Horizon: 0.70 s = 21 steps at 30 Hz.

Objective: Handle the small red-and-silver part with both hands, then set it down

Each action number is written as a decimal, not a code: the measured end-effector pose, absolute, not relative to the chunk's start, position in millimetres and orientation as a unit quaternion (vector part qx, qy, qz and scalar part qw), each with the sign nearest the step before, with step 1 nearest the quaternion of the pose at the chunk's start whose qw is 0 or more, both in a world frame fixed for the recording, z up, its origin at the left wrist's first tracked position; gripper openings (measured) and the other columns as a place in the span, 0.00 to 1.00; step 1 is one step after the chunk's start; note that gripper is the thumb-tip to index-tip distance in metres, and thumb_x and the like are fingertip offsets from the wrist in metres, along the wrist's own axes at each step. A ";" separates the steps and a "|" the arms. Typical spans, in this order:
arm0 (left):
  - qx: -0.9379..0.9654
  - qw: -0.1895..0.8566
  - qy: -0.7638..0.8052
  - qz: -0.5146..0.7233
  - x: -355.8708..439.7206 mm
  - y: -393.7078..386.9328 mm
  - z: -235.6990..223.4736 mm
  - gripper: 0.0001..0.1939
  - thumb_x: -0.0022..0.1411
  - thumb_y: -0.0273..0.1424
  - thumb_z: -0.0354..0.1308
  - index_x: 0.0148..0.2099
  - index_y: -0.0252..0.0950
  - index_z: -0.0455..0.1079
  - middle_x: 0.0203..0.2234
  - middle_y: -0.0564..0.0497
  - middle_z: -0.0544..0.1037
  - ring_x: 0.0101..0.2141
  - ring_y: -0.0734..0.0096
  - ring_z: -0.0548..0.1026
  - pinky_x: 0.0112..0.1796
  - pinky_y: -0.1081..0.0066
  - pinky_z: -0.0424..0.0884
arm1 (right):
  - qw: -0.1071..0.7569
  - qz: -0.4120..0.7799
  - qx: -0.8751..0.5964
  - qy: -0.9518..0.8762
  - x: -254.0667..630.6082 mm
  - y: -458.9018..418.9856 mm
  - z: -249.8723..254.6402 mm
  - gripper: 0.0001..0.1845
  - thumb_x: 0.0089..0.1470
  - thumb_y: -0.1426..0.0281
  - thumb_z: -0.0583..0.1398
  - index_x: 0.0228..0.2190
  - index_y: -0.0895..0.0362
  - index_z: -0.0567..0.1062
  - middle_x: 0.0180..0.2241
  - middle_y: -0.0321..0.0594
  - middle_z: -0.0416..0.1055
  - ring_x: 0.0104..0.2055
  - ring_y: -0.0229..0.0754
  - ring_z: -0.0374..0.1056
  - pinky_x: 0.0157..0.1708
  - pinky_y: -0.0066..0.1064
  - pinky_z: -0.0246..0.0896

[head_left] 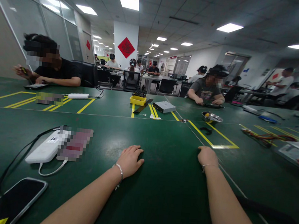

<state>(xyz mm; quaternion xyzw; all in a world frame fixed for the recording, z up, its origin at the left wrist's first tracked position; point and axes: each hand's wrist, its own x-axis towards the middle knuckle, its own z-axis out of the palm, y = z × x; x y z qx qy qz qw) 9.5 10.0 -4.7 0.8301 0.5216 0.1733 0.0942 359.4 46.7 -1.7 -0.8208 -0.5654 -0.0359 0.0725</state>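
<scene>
Left hand point(130, 160) with fingers apart, right hand point(208, 156) curled together, both on one green tabletop point(161, 199), one white power bank point(45, 148), one yellow tray point(137, 100)

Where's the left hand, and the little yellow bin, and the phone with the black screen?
Left hand point(129, 161): head view, on the back of the hand.
Yellow bin point(137, 101): head view, on its front wall.
Phone point(20, 196): head view, on its dark screen.

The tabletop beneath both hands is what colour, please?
The tabletop is dark green, as the head view shows.
</scene>
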 end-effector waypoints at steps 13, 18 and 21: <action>0.832 0.092 0.517 0.179 8.3 10.1 -6.8 0.19 0.55 0.37 0.47 0.49 0.40 0.61 0.51 0.48 0.61 0.52 0.61 0.57 0.49 0.59 0.54 | 0.123 -0.006 -0.846 -0.519 347.4 44.6 5.9 0.18 0.52 0.67 0.44 0.42 0.54 0.67 0.38 0.46 0.69 0.38 0.47 0.64 0.33 0.36 0.57; 0.830 0.092 0.520 0.178 8.9 11.2 -7.1 0.18 0.54 0.36 0.48 0.48 0.40 0.62 0.50 0.49 0.62 0.52 0.61 0.57 0.50 0.60 0.54 | 0.117 -0.009 -0.848 -0.517 340.7 45.0 9.7 0.17 0.52 0.68 0.46 0.41 0.54 0.68 0.38 0.45 0.68 0.40 0.47 0.62 0.34 0.35 0.56; 0.829 0.096 0.521 0.179 8.9 11.2 -6.8 0.18 0.54 0.36 0.48 0.47 0.40 0.62 0.50 0.49 0.63 0.52 0.61 0.57 0.50 0.60 0.53 | 0.116 0.000 -0.851 -0.512 335.9 44.1 12.5 0.17 0.52 0.67 0.46 0.40 0.55 0.69 0.39 0.45 0.68 0.39 0.47 0.62 0.32 0.35 0.57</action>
